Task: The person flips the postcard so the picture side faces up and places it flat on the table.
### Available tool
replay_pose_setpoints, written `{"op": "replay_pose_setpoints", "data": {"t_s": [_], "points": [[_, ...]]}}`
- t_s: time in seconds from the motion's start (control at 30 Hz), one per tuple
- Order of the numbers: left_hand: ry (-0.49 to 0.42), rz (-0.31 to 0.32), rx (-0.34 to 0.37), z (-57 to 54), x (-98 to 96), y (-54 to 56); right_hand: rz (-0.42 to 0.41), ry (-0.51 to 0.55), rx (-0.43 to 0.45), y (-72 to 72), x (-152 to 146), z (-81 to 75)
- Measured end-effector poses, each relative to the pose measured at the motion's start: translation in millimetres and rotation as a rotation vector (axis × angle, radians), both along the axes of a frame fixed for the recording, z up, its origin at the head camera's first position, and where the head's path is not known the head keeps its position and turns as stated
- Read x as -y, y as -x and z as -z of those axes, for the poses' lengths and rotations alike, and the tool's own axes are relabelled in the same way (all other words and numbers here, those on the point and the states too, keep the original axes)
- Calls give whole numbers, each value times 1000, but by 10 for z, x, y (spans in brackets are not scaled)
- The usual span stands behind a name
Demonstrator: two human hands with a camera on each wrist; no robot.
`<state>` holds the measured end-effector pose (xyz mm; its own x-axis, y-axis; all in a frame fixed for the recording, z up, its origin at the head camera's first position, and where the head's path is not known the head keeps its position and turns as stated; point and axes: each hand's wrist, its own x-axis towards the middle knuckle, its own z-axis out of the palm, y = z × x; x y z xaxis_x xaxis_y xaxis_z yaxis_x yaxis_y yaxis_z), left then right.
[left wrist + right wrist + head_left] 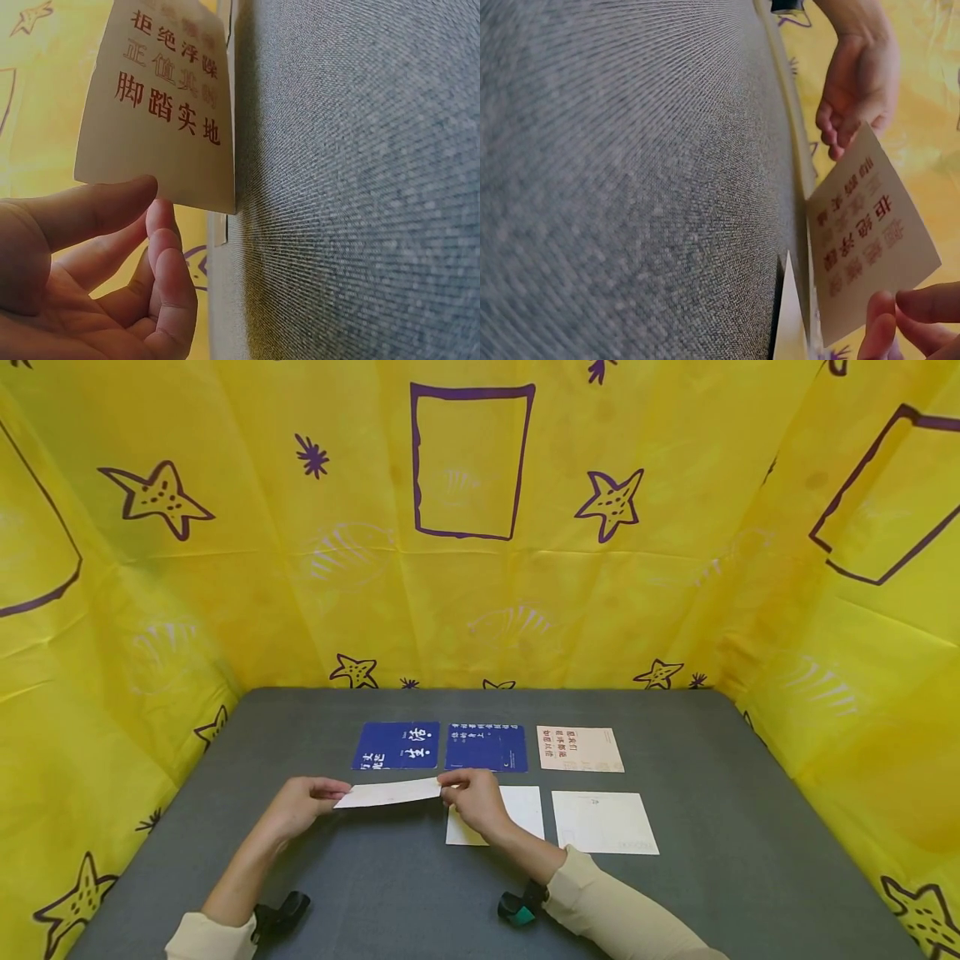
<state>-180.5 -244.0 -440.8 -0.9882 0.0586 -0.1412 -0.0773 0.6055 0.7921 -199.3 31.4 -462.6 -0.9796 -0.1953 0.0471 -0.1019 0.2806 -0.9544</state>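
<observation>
A cream card [388, 792] is held tilted just above the table by both hands. My left hand [296, 810] pinches its left end between thumb and fingers. The right hand [476, 802] pinches the opposite end. In the left wrist view, red Chinese characters show on the face of the card [161, 161]; the head view shows its pale, nearly plain side. Beneath my right hand and wrist lies a white card [528, 807], partly covered. Directly beyond the held card is a blue card [386, 746] with white characters.
A second blue card [487, 756] and a cream card with dark red characters [592, 752] continue the far row. Another white card [611, 831] lies at the near right. The grey table [390, 877] is bordered by yellow patterned cloth [480, 618] at the back and sides.
</observation>
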Motion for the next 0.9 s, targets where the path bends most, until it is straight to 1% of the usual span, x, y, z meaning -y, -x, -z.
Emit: {"op": "replay_pose_setpoints", "data": {"t_s": [0.3,0.7,0.9], "points": [[25,-12,8,-13,1,-3,8,40,26,1,-5,-5],[31,-12,4,-40,4,-14,14,90,72,-9,-17,-21],[9,-60,-13,-70,-2,-26,10,112,82,-9,-24,-11]]}}
